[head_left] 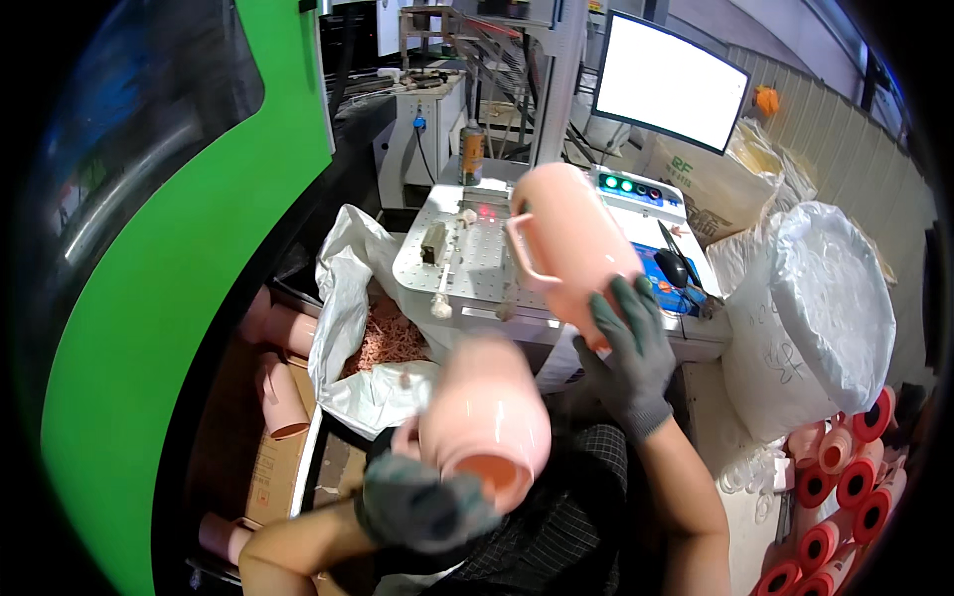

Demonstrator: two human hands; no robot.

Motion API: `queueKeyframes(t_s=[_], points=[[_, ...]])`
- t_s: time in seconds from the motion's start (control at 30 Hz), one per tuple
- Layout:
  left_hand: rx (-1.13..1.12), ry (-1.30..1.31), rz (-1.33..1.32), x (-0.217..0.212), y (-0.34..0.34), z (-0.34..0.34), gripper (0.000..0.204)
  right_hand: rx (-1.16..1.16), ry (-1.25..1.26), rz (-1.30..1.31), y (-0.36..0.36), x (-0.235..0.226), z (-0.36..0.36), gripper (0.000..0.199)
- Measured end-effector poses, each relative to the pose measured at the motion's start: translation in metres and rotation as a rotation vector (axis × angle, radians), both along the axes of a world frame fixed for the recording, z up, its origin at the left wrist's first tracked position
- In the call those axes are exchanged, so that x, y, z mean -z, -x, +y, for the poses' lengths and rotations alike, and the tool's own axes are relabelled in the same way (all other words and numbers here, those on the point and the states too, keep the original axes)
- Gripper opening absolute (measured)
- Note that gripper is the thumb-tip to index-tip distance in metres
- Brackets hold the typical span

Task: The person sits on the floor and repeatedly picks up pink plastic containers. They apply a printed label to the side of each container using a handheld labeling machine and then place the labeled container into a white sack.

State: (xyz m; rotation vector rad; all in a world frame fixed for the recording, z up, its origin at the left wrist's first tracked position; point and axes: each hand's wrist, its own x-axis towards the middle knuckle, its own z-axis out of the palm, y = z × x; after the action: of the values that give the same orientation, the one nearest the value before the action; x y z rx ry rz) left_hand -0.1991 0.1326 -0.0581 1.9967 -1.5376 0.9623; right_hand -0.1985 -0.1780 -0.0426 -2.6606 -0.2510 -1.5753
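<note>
My left hand (427, 507), in a grey-green work glove and smeared by motion, grips a pink plastic pitcher (492, 412) near its handle and mouth, low in front of my lap. The pitcher is tilted so that its round opening faces down toward me. In a matching glove, my right hand (636, 353) is closed around the lower end of another pink pitcher (571, 233). That one leans over the front of a perforated metal worktable (422, 263), its handle to the left. My right fingers show on its side; the thumb is mostly hidden.
Left of the table, a white sack (343, 258) holds pink plastic scraps (388, 343). Several pink pitchers, one here (281, 397), lie beside a green machine (139, 298). A lined white sack (795, 328) and several pink-red cylinders (857, 482) are at right. A monitor (671, 84) stands behind.
</note>
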Motion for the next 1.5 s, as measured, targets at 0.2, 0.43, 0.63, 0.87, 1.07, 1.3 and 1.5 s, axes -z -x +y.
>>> queueKeyframes(t_s=[0.2, 0.43, 0.63, 0.87, 1.07, 1.3, 1.5], points=[[0.237, 0.007, 0.775, 0.075, 0.032, 0.019, 0.024, 0.077, 0.452, 0.188, -0.150, 0.032, 0.023, 0.050], [0.551, 0.194, 1.307, 0.077, 0.004, 0.040, 0.035, 0.259, 0.496, 0.404, -0.223, 0.061, 0.073, 0.047], [0.620, -0.101, 1.316, 0.053, -0.021, 0.019, 0.074, 0.261, 0.401, 0.287, -0.207, 0.076, 0.037, 0.049], [0.618, -0.226, 1.628, 0.040, -0.026, 0.022, 0.081, -0.137, -0.078, 0.184, -0.050, 0.072, 0.062, 0.058], [0.712, -0.326, 1.600, 0.070, -0.047, 0.000, 0.091, 0.437, -0.396, 0.309, 0.243, 0.137, -0.016, 0.047], [0.484, -0.123, 1.475, 0.067, -0.035, -0.060, 0.067, 1.250, -0.547, 0.019, 0.495, 0.129, -0.035, 0.049], [0.585, -0.197, 1.688, 0.114, -0.035, -0.088, 0.061, 1.973, -0.333, -0.541, 0.717, 0.074, -0.019, 0.056]])
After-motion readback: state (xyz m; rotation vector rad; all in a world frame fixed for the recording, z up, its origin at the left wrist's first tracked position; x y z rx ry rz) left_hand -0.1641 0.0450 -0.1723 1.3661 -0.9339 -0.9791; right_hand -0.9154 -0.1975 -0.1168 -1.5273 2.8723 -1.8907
